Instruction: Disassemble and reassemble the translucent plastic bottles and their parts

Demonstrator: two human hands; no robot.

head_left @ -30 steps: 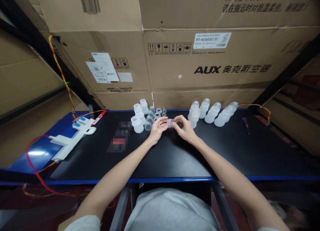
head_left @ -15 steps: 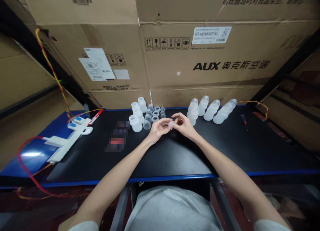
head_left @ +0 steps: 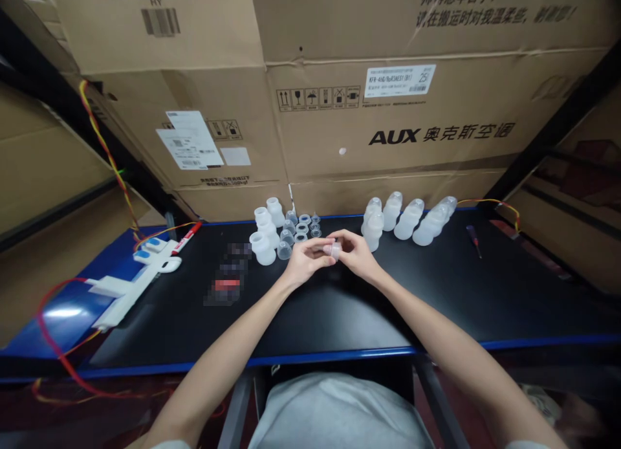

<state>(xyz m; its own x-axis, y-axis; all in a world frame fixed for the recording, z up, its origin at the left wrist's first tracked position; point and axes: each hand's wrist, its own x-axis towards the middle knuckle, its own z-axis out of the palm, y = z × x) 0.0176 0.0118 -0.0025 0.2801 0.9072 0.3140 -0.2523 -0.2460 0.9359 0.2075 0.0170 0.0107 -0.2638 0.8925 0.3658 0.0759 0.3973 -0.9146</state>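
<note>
My left hand (head_left: 303, 261) and my right hand (head_left: 354, 253) meet above the middle of the black table (head_left: 436, 287). Both pinch a small translucent plastic cap (head_left: 334, 248) between their fingertips. Just behind the left hand lies a cluster of loose parts: white bottle bodies (head_left: 264, 229), clear caps and rings (head_left: 303, 226). Behind the right hand stands a row of translucent bottles (head_left: 412, 219), several of them leaning.
Large cardboard boxes (head_left: 388, 125) wall the back of the table. A white and blue tool (head_left: 140, 268) with red and yellow wires (head_left: 53, 332) lies at the left, beside a red marker (head_left: 187, 237). A small screwdriver (head_left: 473, 237) lies at the right. A blurred dark item (head_left: 228, 274) sits left of centre.
Both hands stay together on the small cap, turning it slightly between the fingertips. The view has shifted a little; nothing on the table has moved.
</note>
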